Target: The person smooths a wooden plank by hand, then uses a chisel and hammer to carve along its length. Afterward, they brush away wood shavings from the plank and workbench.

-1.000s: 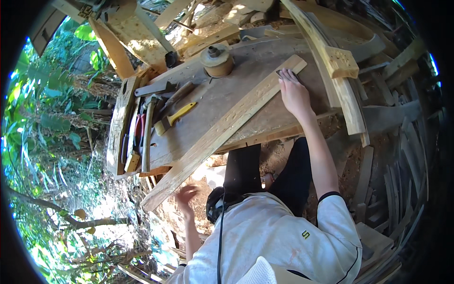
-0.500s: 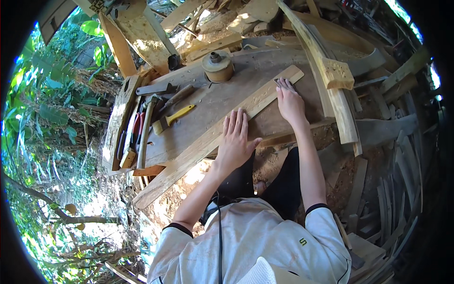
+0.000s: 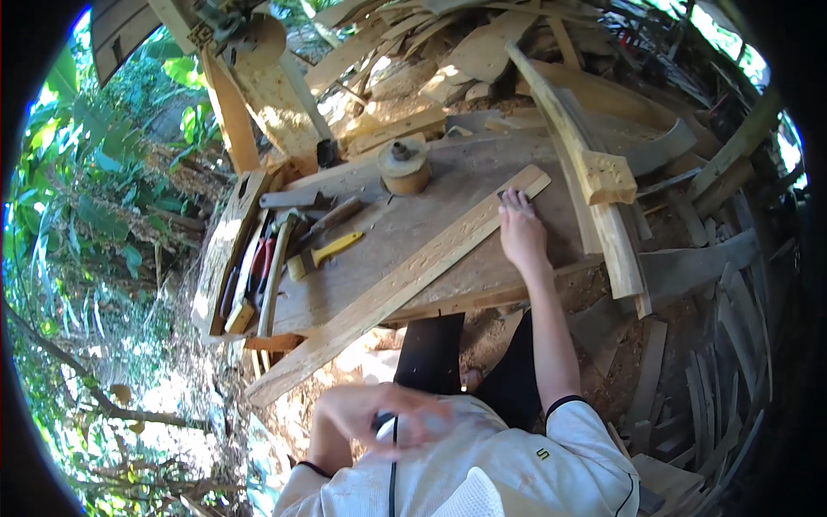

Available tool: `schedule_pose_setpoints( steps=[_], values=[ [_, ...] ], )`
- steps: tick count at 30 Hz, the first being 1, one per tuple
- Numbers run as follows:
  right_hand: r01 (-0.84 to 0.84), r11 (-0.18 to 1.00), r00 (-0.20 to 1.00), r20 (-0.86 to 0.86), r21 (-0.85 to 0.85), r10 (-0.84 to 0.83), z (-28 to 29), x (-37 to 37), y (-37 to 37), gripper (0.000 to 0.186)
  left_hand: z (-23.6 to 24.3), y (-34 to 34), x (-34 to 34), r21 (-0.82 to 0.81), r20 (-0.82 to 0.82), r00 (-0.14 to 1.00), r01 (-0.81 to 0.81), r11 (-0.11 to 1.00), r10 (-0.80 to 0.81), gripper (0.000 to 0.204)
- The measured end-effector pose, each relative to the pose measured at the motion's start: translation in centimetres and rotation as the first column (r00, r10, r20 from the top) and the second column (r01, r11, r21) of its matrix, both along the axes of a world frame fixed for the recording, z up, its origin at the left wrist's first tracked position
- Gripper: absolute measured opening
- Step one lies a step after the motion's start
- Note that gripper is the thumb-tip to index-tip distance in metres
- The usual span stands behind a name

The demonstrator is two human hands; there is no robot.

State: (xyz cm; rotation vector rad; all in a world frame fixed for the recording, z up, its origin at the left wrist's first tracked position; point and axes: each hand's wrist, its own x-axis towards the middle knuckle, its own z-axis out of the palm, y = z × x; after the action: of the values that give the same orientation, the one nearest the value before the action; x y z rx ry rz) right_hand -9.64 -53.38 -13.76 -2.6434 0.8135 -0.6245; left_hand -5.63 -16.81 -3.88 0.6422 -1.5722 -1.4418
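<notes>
1. The weathered grey-brown wooden workbench point(image 3: 482, 185) fills the middle of the view, with scrap timber heaped behind it and to the right, and green foliage on the left.
2. A long pale wooden plank point(image 3: 405, 284) lies diagonally across the bench, its lower left end hanging well past the bench edge and its upper right end near a curved timber piece point(image 3: 594, 185).
3. The overhanging end looks like the weak point: with only one hand pressing the far end, the plank could pivot or slide off if that pressure eases.
4. The right hand point(image 3: 519, 231) reaches forward on a straight arm, palm down, fingers spread flat on the plank's upper end; it presses the plank and grasps nothing.
5. The left hand point(image 3: 388, 416) is drawn back close to the chest, blurred, fingers loosely curled around a small dark object point(image 3: 383, 424) where a thin black cord runs down; how firmly it holds, I cannot tell.
6. A round wooden spool-like block point(image 3: 405, 165) stands on the bench near its back edge.
7. A yellow-handled hammer point(image 3: 320, 256) lies left of the plank, beside other tools in a side tray.
</notes>
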Motion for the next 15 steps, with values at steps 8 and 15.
schedule_pose_setpoints(
  steps=[8,15],
  values=[
    [-0.006,1.0,0.996,0.086,0.004,0.006,-0.7,-0.5,0.5,0.043,-1.0,3.7,0.7,-0.056,-0.12,0.992,-0.042,0.998,0.035,0.017],
    [0.032,0.999,0.998,0.059,0.033,-0.034,0.4,0.0,1.9,0.036,-3.2,2.3,-0.5,-0.026,-0.366,0.931,-0.018,1.0,0.007,0.03]
  ],
)
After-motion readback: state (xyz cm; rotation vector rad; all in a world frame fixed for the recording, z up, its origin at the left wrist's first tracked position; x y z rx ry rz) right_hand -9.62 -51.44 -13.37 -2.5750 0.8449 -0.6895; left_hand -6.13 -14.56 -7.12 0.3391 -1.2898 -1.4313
